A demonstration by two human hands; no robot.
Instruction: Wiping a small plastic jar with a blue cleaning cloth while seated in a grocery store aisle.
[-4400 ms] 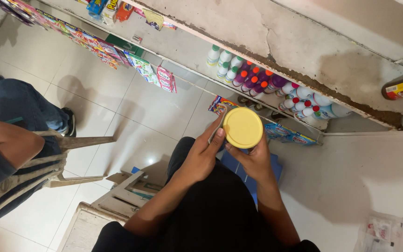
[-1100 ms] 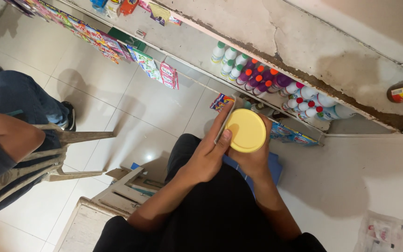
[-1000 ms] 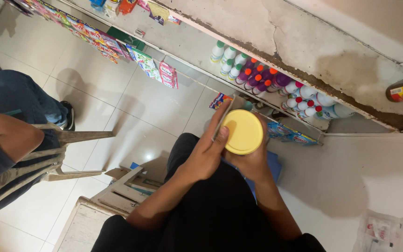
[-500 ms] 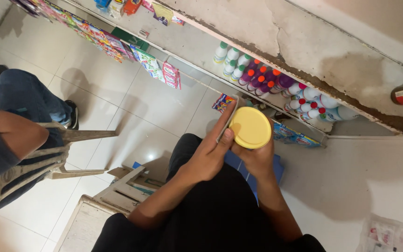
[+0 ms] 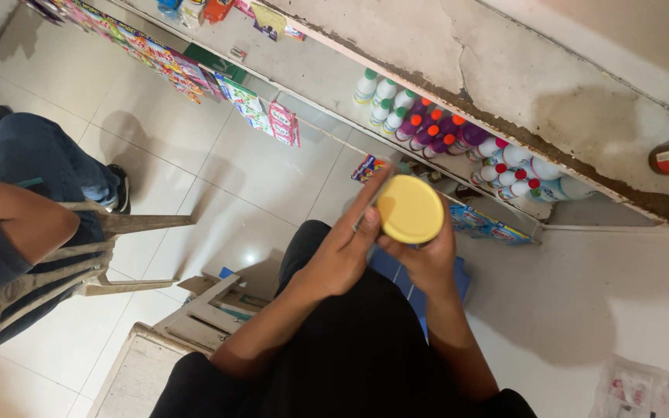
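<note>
A round container with a yellow lid is held up in front of me, lid facing the camera. My right hand grips it from below and the right side. My left hand lies against its left side, fingers stretched up along the rim and thumb touching the lid's edge. The container's body is hidden behind the lid and my hands.
Low shelves hold white bottles with green caps, purple bottles with orange caps and coloured packets. A seated person's arm and leg on a plastic chair are at left. A wooden crate stands by my legs.
The container has stayed between both hands with only small shifts; my left fingers have slid slightly along its left rim. The view has drifted a little.
</note>
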